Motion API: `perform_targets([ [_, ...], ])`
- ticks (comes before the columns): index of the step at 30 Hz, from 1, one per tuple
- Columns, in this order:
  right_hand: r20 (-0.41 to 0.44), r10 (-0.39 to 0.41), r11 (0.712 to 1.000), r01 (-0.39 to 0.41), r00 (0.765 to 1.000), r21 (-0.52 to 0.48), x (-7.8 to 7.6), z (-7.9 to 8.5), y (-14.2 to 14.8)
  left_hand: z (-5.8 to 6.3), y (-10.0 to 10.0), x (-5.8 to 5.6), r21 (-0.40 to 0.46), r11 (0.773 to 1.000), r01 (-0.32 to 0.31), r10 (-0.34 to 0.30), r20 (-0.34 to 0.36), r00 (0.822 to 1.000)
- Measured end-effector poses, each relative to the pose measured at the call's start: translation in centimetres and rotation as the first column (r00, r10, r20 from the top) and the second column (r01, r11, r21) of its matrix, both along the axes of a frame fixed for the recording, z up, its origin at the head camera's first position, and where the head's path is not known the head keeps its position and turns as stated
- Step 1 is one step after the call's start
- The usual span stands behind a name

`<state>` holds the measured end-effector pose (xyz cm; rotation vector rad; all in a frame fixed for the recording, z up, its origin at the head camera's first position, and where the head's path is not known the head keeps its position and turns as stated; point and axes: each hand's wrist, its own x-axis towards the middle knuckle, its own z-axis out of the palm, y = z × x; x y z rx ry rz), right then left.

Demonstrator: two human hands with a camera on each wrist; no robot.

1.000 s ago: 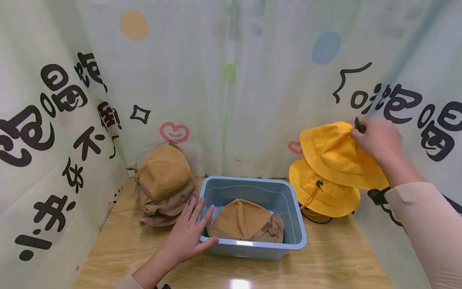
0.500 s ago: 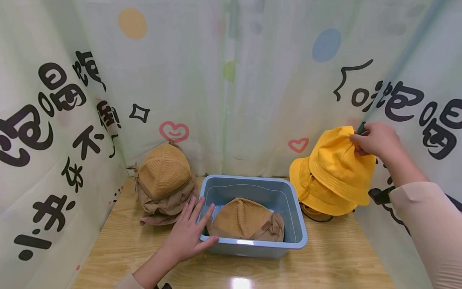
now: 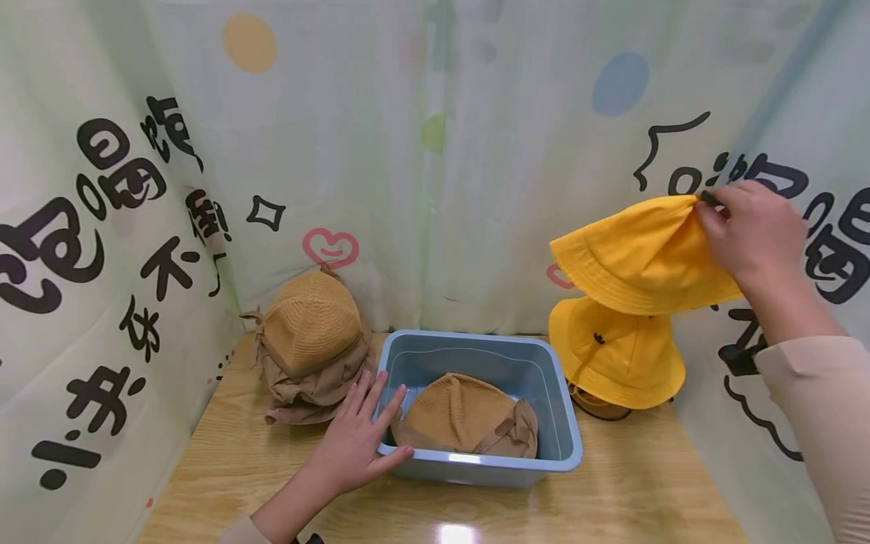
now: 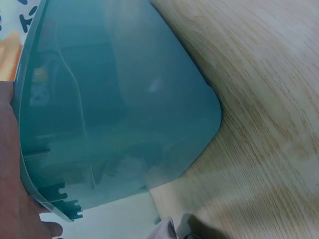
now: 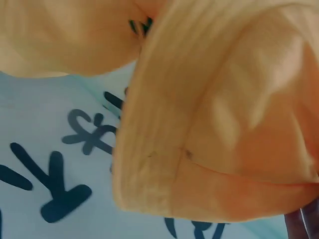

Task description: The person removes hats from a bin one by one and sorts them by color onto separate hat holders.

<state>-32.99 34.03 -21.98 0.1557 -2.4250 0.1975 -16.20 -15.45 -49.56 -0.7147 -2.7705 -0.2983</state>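
Note:
At the right in the head view, my right hand (image 3: 761, 238) pinches a yellow bucket hat (image 3: 642, 261) by the dark green tip of its crown. That hat hangs just above a second yellow hat (image 3: 625, 366), overlapping its top in this view. Up close in the right wrist view, the held hat (image 5: 239, 124) fills much of the frame. My left hand (image 3: 356, 442) rests with spread fingers on the left rim of a blue plastic bin (image 3: 469, 472). Inside the bin lies a tan knit hat (image 3: 455, 408) with a brown brim.
Left of the bin, tan and brown hats (image 3: 313, 325) sit stacked on the wooden table (image 3: 591, 506). A dark cord (image 3: 601, 413) shows beneath the lower yellow hat. Printed curtains (image 3: 421, 189) enclose the back and both sides.
The held yellow hat dipped onto the lower yellow hat half a second ago and is now lifted up and to the right off it. My left hand stays on the bin.

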Motion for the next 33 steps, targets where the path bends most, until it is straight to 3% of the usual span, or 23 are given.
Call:
perform_targets([
  [3,-0.102,-0.029,0.998,0.023,0.994,-0.059,0.0,1.0,-0.4,-0.1,0.0,0.0,-0.005,1.000,0.001,-0.001,-0.009,1.000],
  [7,-0.051,-0.034,0.998,0.031,0.998,-0.058,-0.1,1.8,-0.2,-0.2,-0.1,0.0,-0.009,1.000,0.007,-0.008,-0.026,1.000],
  [9,0.047,0.000,1.000,0.001,0.999,-0.020,-0.3,1.3,0.3,-0.2,-0.1,0.0,-0.005,1.000,0.009,-0.009,-0.026,1.000],
  [11,0.186,0.037,0.998,-0.045,0.982,0.037,-0.5,0.4,0.8,-0.2,0.0,0.0,0.001,1.000,0.012,-0.012,-0.027,1.000],
  [14,0.384,0.086,0.985,-0.135,0.919,0.104,-0.9,-1.4,1.7,-0.1,0.0,0.0,0.004,1.000,0.012,-0.012,-0.028,1.000],
  [16,0.468,0.085,0.977,-0.166,0.880,0.135,-1.0,-2.6,2.1,-0.1,0.1,0.0,0.008,1.000,0.012,-0.012,-0.033,0.999],
  [18,0.489,0.082,0.974,-0.174,0.869,0.146,-1.1,-3.3,2.2,-0.1,0.1,0.0,0.007,1.000,0.011,-0.010,-0.036,0.999],
  [20,0.458,0.066,0.979,-0.147,0.886,0.142,-1.0,-3.5,2.1,-0.1,0.1,0.0,0.007,1.000,0.011,-0.011,-0.045,0.999],
  [24,0.282,0.027,0.998,-0.042,0.959,0.049,-0.7,-2.8,1.6,-0.1,0.1,0.1,0.014,1.000,0.015,-0.014,-0.053,0.999],
  [26,0.228,0.011,1.000,-0.015,0.974,0.015,-0.6,-2.3,1.5,-0.1,0.1,0.1,0.018,1.000,0.016,-0.015,-0.048,0.999],
  [29,0.262,0.002,0.999,-0.011,0.965,0.031,-0.3,-1.7,1.4,0.0,0.1,0.1,0.018,1.000,0.012,-0.012,-0.027,1.000],
  [33,0.379,-0.014,0.999,-0.002,0.925,0.043,-0.1,-1.6,1.1,0.0,0.0,0.1,0.010,1.000,0.005,-0.005,-0.001,1.000],
])
